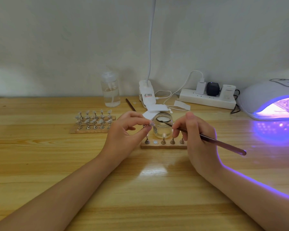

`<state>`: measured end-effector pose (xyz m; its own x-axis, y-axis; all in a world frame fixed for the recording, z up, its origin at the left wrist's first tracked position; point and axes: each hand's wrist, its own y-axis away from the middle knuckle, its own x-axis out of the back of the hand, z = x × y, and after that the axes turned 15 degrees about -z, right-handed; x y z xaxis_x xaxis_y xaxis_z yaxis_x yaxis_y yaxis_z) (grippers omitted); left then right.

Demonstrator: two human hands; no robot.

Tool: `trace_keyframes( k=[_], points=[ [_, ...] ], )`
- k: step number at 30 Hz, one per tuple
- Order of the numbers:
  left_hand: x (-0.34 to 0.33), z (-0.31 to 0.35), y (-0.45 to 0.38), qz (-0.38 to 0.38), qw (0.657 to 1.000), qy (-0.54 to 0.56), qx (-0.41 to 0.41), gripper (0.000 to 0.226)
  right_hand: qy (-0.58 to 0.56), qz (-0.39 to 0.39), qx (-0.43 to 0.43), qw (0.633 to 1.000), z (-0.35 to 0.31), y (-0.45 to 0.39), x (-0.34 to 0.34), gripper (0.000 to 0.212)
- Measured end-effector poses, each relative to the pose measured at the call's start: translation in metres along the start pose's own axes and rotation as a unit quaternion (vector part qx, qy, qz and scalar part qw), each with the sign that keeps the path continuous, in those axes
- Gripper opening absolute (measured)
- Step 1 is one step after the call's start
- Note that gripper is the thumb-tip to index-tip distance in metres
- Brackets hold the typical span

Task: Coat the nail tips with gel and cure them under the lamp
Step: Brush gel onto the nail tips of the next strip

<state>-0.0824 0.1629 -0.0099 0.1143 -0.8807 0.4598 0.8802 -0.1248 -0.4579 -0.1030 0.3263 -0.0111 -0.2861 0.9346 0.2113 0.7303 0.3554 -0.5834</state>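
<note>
Bare forearms nearest, stretched across the wooden counter (140, 197). At the far right edge, curing lamp (272, 97), lit violet inside. Left hand (123, 132), fingers curled, pinching a small nail tip (151, 124) on its stand just beside the glass jar (163, 126). Right hand (197, 135) gripping a brush (212, 140), bristle end dipped into the jar's mouth. Below the jar, wooden holder strip (163, 145) with four stands and one vacant spot. Further left, second holder (93, 121) crowded with nail tips.
</note>
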Motion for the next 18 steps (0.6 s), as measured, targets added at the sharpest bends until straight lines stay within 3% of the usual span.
trace_keyframes(
  k=[18],
  points=[
    [-0.0012, -0.0022, 0.0002, 0.028, 1.000, -0.009, -0.005, 0.018, 0.154, -0.056, 0.029, 0.986, 0.0013, 0.0021, -0.0036, 0.029]
  ],
)
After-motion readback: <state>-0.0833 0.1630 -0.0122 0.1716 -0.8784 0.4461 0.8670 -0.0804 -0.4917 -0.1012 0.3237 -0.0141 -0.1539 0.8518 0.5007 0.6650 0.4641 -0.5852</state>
